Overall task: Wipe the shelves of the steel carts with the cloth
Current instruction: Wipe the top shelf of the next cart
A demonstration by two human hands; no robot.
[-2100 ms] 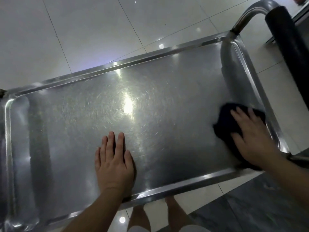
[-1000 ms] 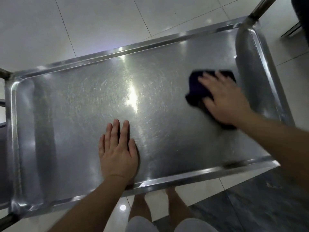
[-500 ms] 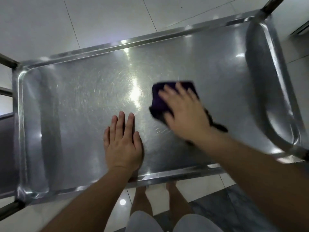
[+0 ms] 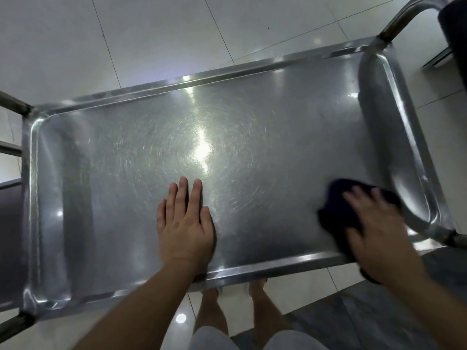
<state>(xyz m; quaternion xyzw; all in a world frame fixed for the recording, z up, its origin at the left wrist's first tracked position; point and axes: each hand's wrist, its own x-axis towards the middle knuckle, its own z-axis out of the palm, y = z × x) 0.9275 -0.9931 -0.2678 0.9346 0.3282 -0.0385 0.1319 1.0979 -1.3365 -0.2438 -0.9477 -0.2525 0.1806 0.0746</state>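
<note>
Right hand [image 4: 376,228] is motion-blurred, finger outlines smeared; can't tell if fingers lie flat or curl on the dark cloth [image 4: 338,210]. Cloth mostly hidden under that hand, its near end also blurred past the shelf's [image 4: 252,270] front rim. Cart handle [image 4: 409,11] cut off by top edge; black object [image 4: 454,34] at upper right cropped, unidentifiable. Shelf's left posts run out of frame. Person's legs [image 4: 212,314] partly hidden below shelf.
</note>
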